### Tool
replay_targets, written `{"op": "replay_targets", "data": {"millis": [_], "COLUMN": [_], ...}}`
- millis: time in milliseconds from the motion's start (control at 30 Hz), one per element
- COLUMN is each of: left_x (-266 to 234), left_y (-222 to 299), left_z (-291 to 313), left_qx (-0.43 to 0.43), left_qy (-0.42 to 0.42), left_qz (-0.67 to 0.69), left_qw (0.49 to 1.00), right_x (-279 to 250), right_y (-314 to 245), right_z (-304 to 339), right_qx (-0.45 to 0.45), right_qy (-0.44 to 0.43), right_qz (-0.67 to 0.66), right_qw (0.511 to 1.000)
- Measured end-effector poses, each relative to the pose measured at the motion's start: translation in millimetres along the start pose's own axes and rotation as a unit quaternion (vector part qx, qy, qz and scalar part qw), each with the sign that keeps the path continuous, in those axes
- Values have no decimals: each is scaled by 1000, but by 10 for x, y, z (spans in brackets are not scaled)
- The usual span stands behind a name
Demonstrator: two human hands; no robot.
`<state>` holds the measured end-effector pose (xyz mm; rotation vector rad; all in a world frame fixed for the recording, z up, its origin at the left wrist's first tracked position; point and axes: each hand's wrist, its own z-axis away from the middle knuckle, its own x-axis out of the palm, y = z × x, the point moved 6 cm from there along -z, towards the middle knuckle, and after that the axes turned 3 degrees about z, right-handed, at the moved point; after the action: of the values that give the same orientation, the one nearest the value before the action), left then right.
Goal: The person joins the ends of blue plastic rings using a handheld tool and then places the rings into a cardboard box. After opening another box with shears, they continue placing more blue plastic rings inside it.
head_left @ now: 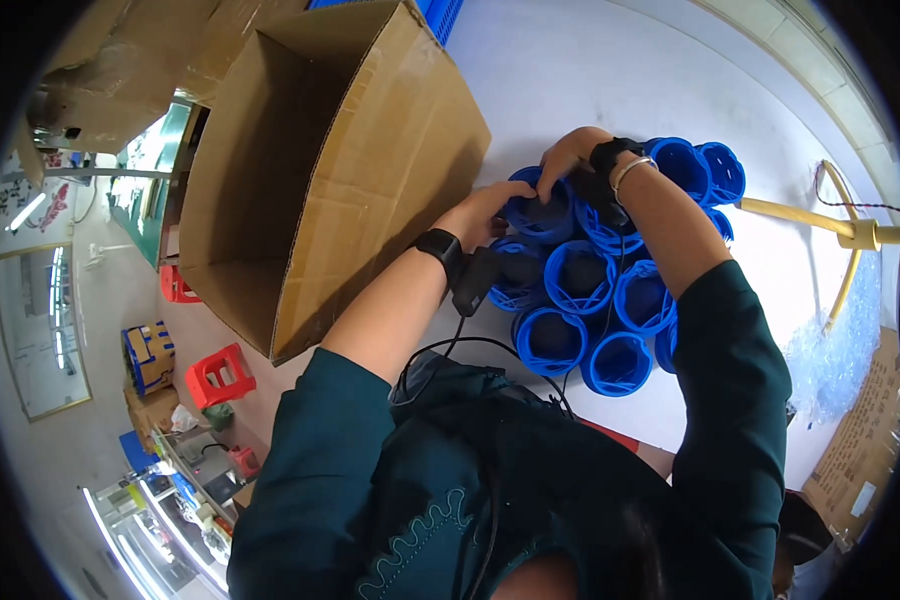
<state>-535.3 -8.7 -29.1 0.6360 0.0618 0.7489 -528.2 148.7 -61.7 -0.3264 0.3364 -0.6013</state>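
At a white table [570, 70], you lean over a cluster of open blue tubs, both hands meeting at the one on its far left side [545, 238]. Your left hand [478, 210] comes in from the left, thumb and forefinger drawn narrow at the rim; your right hand [572, 158] bends over from the far side, fingers curled down at the same rim. Whether either hand truly grips the tub cannot be told from here. The other tubs [615, 388] stand close together to the right and near you, several showing loose blue strips and dark insides. Left of them, a large cardboard box [390, 170] lies with its open side toward the left. As for progress, every tub in view stands on the table, so the grouping looks well along; the tub at your fingers appears unfinished, and how many others need handling cannot be judged, as your right forearm hides part of the cluster.
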Motion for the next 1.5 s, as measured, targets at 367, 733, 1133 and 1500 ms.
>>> {"op": "replay_targets", "data": {"millis": [367, 733, 1133, 1500], "left_x": [1, -120, -159, -376], "left_y": [-245, -283, -360, -511], "left_z": [-171, -221, -209, -410], "left_qx": [-22, 12, 32, 69], "left_qy": [-95, -8, 71, 85], "left_qz": [193, 270, 246, 300], "left_qw": [976, 963, 966, 948], "right_x": [93, 194, 138, 183], "right_y": [-113, -84, -62, -278], "right_z": [-173, -138, -192, -105], "right_qx": [-91, -99, -12, -48], "right_qy": [-97, -156, -19, -74], "right_qz": [-177, -263, -289, -383], "right_qw": [975, 947, 957, 920]}}
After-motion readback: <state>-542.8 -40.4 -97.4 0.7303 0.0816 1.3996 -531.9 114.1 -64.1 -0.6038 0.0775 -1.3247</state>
